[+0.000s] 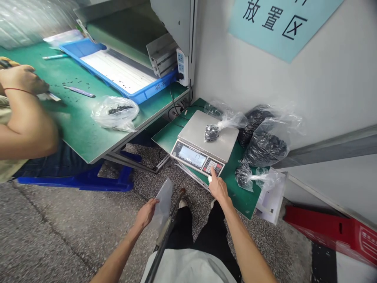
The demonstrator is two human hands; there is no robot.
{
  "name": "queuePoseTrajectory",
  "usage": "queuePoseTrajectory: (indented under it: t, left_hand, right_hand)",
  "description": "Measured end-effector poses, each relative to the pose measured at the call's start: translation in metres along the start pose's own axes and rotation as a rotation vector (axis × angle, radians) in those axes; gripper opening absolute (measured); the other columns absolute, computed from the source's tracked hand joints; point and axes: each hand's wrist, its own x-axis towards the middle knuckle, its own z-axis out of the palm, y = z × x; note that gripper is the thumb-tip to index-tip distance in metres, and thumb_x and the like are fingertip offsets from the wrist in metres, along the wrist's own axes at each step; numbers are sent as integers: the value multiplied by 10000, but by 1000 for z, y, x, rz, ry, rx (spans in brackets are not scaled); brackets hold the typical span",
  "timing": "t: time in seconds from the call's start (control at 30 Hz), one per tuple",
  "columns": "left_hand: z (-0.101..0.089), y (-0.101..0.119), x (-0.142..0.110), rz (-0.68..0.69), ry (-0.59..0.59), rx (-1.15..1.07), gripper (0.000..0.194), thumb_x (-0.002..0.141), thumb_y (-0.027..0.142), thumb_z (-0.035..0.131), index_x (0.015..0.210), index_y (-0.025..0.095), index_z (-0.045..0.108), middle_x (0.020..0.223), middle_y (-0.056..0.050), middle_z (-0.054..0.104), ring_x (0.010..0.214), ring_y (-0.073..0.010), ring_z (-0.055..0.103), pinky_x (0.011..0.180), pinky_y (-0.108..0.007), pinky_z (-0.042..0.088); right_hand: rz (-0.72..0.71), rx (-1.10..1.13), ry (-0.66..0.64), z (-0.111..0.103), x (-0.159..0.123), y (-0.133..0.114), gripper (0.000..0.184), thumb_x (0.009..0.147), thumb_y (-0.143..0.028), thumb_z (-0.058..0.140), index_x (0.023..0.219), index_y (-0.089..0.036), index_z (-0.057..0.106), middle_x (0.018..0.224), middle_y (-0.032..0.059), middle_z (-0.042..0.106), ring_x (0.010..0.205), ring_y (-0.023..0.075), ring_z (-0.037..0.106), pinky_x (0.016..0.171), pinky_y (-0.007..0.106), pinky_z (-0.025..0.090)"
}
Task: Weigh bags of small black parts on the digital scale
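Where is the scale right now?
In the head view, the scale sits on the small green table, right of centre, its keypad under the right hand's finger.

The surface (163, 136) is green, the tray (143, 94) bright blue, the box (330, 230) red, and the floor (85, 220) speckled grey.

At the frame's center right, we see a knotted bag (212, 133) on the scale (203, 137), with filled bags (266, 147) right of it.
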Motion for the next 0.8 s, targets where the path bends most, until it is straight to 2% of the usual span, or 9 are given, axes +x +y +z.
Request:
queuePoseTrajectory:
  t: [0.17,0.37,0.63,0.8]
  left_hand:
    - [0,8,-1,5,4,-23,388,924,149,287,1137,182,609,1151,-86,618,968,-186,631,838,-258,451]
    - [1,12,-4,-5,-8,-32,383,925,146,290,1125,179,615,1119,-84,624,947,-182,631,830,-256,451]
    - [5,16,-7,-20,-16,-60,388,907,117,302,1102,182,631,1121,-87,630,917,-175,636,815,-252,453]
    - [5,21,-4,4,-22,-61,395,922,139,282,1115,160,626,1130,-106,622,964,-181,640,853,-253,453]
  right_hand:
    - [-89,-12,43,10,-8,0,671,924,-112,357,1535,-208,96,874,93,687,805,228,669,678,271,437]
    - [-87,-47,9,17,-8,-8,582,991,-198,283,1536,-175,79,887,130,681,816,238,670,695,286,459]
    - [-103,-130,-11,17,-3,-13,661,932,-115,330,1530,-128,47,884,150,677,787,232,668,688,291,477]
    - [-79,-84,-27,9,-4,-24,709,875,-68,384,1521,-86,92,909,167,673,841,244,670,717,302,480]
